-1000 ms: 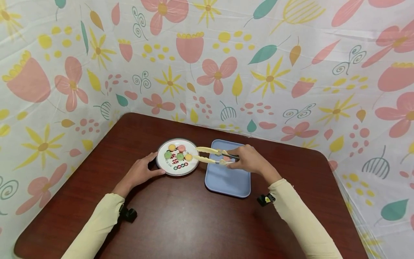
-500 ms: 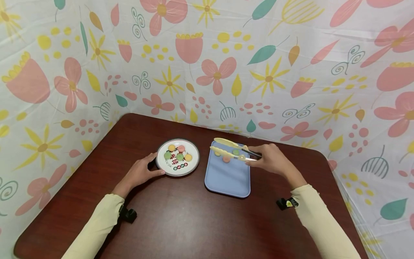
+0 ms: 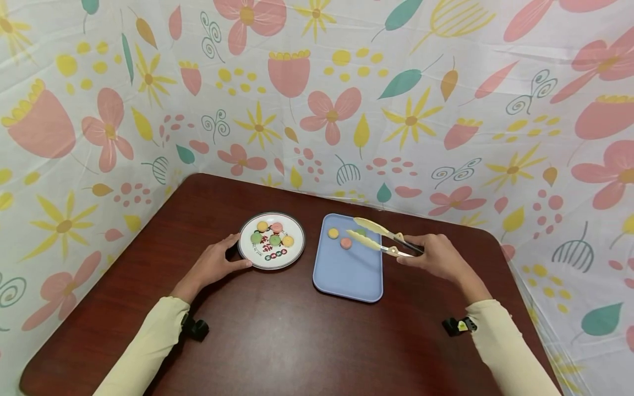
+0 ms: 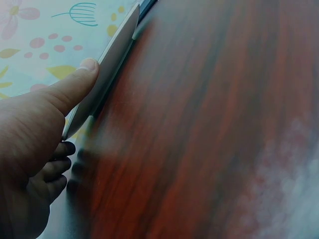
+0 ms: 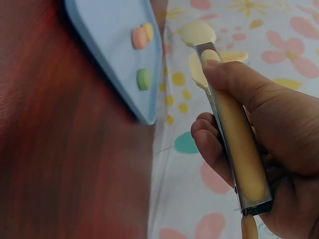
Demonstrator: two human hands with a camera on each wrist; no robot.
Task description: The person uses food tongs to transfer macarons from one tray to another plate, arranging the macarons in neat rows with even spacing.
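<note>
My left hand (image 3: 215,265) holds the left rim of a round white plate (image 3: 293,253), thumb over the edge and fingers around its outer side. Several macarons in yellow, pink and green lie on the plate. The right hand (image 3: 438,257) grips cream-tipped metal tongs (image 3: 367,242), their arms spread with nothing between the tips. They hang over the upper right of a blue tray (image 3: 346,278). On that tray are a yellow macaron (image 3: 333,233), a pink macaron (image 3: 345,243) and a green macaron (image 5: 144,79), the green one partly hidden behind the tongs in the head view.
A dark reddish wooden table (image 3: 277,341) carries the plate and tray, which stand side by side with a narrow gap. Flower-patterned cloth (image 3: 317,110) hangs directly behind the table and along its sides.
The right hand has drawn the spread tongs rightward, from the plate's right edge to above the tray's right side, uncovering the tray's yellow and pink macarons. The left hand has stayed at the plate.
</note>
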